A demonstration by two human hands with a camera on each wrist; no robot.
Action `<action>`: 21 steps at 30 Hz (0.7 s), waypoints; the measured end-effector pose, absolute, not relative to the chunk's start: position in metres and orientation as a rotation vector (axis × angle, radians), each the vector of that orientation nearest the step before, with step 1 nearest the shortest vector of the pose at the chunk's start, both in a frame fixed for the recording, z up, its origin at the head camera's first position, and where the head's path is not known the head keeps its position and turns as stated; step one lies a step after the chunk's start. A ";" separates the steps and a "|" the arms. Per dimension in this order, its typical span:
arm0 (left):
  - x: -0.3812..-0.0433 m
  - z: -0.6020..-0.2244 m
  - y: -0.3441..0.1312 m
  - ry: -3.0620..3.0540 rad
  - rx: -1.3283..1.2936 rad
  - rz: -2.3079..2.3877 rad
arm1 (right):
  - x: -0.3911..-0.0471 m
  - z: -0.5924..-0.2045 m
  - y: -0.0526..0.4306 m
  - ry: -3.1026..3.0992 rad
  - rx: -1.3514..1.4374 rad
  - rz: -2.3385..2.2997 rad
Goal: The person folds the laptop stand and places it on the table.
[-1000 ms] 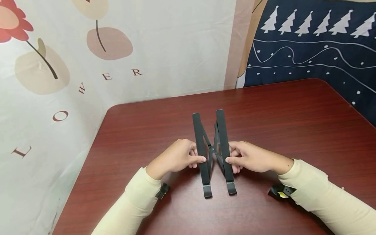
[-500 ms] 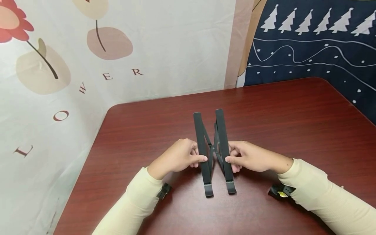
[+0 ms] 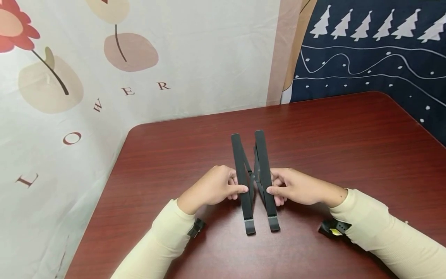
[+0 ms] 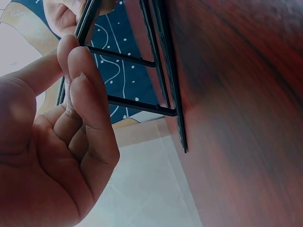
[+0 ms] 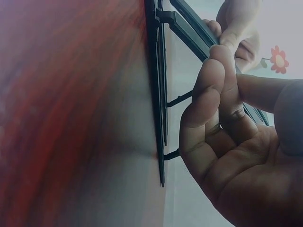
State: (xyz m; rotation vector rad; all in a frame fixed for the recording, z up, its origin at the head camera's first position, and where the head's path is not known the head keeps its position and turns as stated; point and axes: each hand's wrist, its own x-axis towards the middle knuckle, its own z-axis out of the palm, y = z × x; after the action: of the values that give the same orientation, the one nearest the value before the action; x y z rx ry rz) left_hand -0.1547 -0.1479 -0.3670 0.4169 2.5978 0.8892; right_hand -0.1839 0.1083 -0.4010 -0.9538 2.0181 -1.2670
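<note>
Head view shows our left hand [image 3: 217,186] and right hand [image 3: 297,186] each pinching a top rail [image 3: 240,166] of the black folding laptop stand [image 3: 264,174], set on the wood-grain table [image 3: 174,147]. We judge it light and stiff, best held mid-rail, clear of the central pivot [image 3: 253,177].

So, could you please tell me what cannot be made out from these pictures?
Head view: some fingertips of the left hand, hidden behind the black stand.
Left wrist view: part of the stand, cut off by the top edge.
Right wrist view: the tabletop's grain, blurred.
</note>
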 end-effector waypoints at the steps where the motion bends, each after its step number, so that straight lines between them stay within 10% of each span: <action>1: -0.155 -0.367 -0.148 2.598 0.417 0.890 | -0.184 -0.401 0.108 2.018 -0.958 -1.269; 21: -0.154 -0.366 -0.145 2.617 0.419 0.853 | -0.183 -0.402 0.106 2.014 -0.951 -1.279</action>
State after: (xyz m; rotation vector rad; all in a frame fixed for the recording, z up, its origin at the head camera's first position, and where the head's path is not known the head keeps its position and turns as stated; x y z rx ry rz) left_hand -0.1542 -0.1446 -0.3657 0.4188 2.6174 0.8526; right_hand -0.1828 0.1064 -0.4016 -0.9508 2.0141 -1.2787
